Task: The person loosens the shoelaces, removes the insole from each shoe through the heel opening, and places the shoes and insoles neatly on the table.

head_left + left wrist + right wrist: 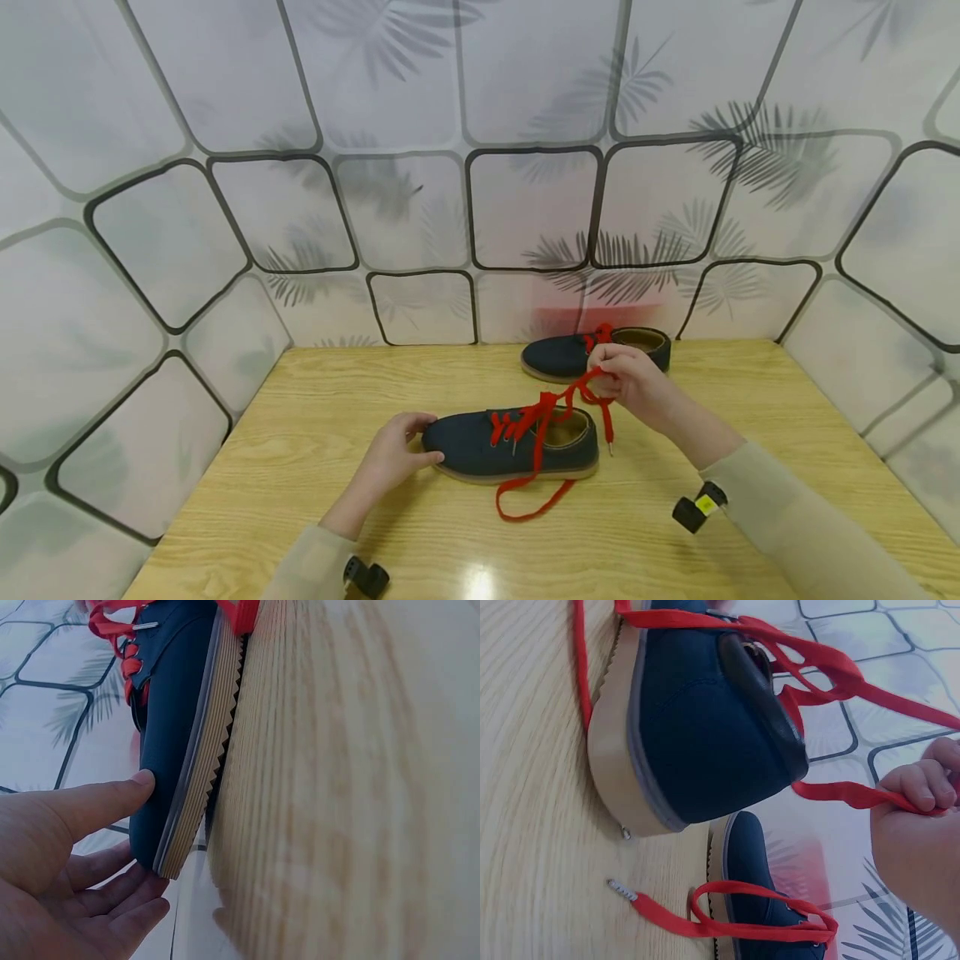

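At table (315, 467) | 2 shoes (465, 442) (555, 358) | seemingly 2 red laces (548, 403) (602, 333) | 2 grips (390, 452) (633, 383)

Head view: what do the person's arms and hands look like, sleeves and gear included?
Left sleeve and right sleeve are long, plain and pale beige. The left hand and right hand are ungloved. A small, boxy black device sits at each cuff, left device and right device; the right one bears a yellow patch. No cables show.
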`<act>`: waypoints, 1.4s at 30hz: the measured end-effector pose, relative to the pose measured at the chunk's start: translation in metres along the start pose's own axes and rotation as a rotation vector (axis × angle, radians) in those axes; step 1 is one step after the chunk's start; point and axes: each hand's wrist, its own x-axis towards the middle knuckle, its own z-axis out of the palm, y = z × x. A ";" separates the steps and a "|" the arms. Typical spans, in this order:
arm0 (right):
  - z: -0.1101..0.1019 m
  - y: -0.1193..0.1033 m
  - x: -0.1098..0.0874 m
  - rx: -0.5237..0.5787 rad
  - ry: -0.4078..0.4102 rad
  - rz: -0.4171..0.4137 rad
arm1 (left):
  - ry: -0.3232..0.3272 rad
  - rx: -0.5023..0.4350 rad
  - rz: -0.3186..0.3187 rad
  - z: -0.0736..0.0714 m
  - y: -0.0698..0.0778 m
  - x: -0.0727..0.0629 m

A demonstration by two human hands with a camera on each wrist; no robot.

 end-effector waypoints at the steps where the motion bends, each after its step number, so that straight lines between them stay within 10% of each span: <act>1: 0.000 0.001 0.000 -0.023 0.004 0.020 | 0.000 -0.002 -0.002 0.000 0.000 0.000; 21: -0.004 0.018 -0.001 -0.648 0.019 0.230 | -0.003 -0.013 -0.011 0.000 -0.001 0.001; 30: 0.006 0.017 0.002 -1.026 -0.002 0.143 | -0.003 -0.008 -0.003 0.000 0.000 0.001; 42: 0.012 0.010 0.000 -0.787 0.073 0.198 | -0.007 0.002 -0.005 -0.001 0.000 0.001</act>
